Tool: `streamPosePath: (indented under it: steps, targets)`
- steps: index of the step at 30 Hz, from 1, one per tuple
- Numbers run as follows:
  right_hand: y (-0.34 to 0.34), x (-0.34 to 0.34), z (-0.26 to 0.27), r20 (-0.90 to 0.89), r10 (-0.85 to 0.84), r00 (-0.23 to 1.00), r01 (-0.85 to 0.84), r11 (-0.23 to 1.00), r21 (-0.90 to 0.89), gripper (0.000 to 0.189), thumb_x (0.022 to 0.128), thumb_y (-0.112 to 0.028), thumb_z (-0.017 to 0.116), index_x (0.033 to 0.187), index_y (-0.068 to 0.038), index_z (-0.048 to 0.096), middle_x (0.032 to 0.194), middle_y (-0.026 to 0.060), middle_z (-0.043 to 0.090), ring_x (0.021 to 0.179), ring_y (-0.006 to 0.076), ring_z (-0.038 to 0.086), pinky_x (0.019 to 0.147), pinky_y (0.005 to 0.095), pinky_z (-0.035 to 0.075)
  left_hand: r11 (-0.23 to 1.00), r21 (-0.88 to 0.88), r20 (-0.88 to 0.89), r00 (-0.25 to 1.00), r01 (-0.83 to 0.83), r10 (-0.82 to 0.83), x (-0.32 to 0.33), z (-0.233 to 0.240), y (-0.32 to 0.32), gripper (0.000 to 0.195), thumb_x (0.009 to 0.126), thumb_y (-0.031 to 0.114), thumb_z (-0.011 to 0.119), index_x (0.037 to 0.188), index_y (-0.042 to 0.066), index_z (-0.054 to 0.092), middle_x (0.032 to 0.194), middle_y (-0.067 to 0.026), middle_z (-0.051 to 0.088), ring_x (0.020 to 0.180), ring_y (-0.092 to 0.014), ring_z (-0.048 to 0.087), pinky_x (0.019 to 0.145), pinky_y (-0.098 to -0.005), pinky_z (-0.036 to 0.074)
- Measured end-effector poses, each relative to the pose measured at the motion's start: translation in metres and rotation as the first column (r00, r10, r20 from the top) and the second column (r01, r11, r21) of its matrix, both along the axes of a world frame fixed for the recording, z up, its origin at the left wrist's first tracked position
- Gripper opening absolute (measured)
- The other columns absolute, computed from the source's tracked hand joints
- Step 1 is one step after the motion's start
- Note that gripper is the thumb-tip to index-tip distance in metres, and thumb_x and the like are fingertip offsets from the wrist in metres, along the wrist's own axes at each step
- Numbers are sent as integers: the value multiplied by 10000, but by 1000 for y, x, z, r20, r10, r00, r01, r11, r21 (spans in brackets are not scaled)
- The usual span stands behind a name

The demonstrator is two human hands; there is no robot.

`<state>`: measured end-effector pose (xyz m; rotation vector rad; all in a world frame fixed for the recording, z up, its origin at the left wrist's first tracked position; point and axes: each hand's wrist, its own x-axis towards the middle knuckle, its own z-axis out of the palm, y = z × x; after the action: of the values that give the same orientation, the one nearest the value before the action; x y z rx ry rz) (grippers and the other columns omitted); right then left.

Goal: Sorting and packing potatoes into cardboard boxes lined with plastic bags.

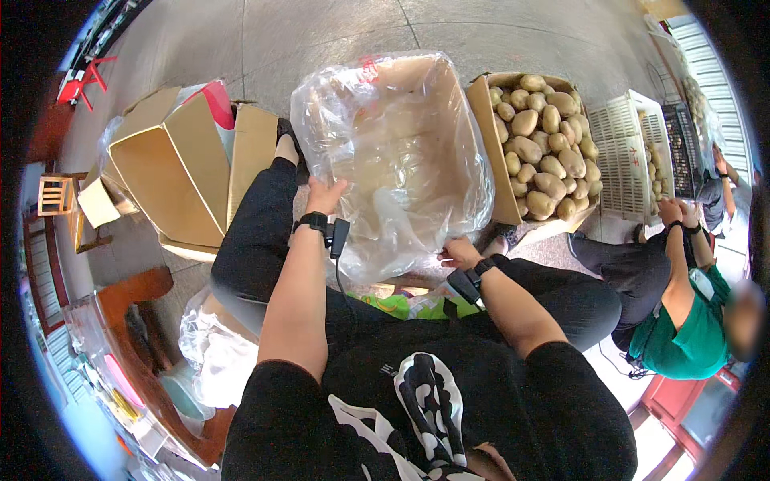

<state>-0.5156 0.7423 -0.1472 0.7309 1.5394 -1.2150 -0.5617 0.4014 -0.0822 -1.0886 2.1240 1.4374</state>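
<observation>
A cardboard box lined with a clear plastic bag [403, 144] stands before me between my knees, with no potatoes visible in it; the bag's edge hangs over its rim. At the near left corner, my left hand [325, 195] rests on the plastic, thumb apart; whether it grips the film is unclear. My right hand [460, 252] has its fingers bent at the near right edge of the liner, seemingly pinching the film. Both wrists carry black straps with small devices. Directly right of the lined box is a cardboard box heaped with potatoes [548, 150].
Empty cardboard boxes [174, 174] stand on the left, near a wooden chair [60, 195]. White plastic crates [619, 156] with potatoes are at the right, where a co-worker in a green shirt [686, 337] sits. Another person is farther right. Plastic film [210, 349] lies at lower left.
</observation>
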Motion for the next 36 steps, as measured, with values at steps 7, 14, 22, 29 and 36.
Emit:
streamPosePath:
  steps: [7, 14, 22, 29, 36]
  targets:
    - [68, 18, -43, 153, 929, 337, -646, 110, 756, 194, 763, -173, 488, 761, -84, 661, 828, 129, 636, 781, 268, 624, 651, 352, 503, 933, -351, -96, 988, 76, -117, -19, -35, 19, 581, 765, 225, 529, 1147, -109, 247, 908, -344, 528, 884, -436, 527, 775, -437, 420]
    - [38, 29, -48, 197, 905, 377, -735, 163, 659, 259, 788, -194, 437, 839, -70, 659, 921, 153, 617, 873, 280, 602, 729, 380, 487, 881, -472, -191, 980, -45, -52, -22, -39, 20, 375, 796, 184, 475, 1024, -107, 410, 852, -323, 546, 842, -446, 528, 748, -455, 419]
    - [10, 5, -22, 204, 916, 344, -807, 178, 564, 301, 810, -201, 409, 968, -54, 618, 1024, 133, 590, 952, 267, 573, 782, 372, 467, 839, -544, -133, 989, -16, -67, -56, -43, -15, 461, 804, 283, 496, 987, -132, 418, 863, -309, 551, 844, -432, 534, 753, -444, 416]
    - [-61, -69, 109, -464, 670, 580, -809, 541, -230, 311, 831, -316, 525, 759, -16, 565, 722, 55, 584, 535, 130, 535, 495, 284, 433, 445, -878, -401, 776, -174, -487, -73, 5, 42, 520, 784, 308, 529, 1056, -115, 397, 894, -297, 541, 888, -402, 531, 778, -408, 419]
    - [-61, -149, 56, -600, 750, 278, -798, 528, 291, 283, 823, -249, 422, 846, -31, 602, 822, 171, 615, 773, 294, 600, 694, 382, 462, 326, 109, 99, 316, 939, -944, -56, -21, 108, 425, 837, 324, 376, 1107, 23, 505, 1123, -209, 502, 1052, -331, 476, 906, -372, 347]
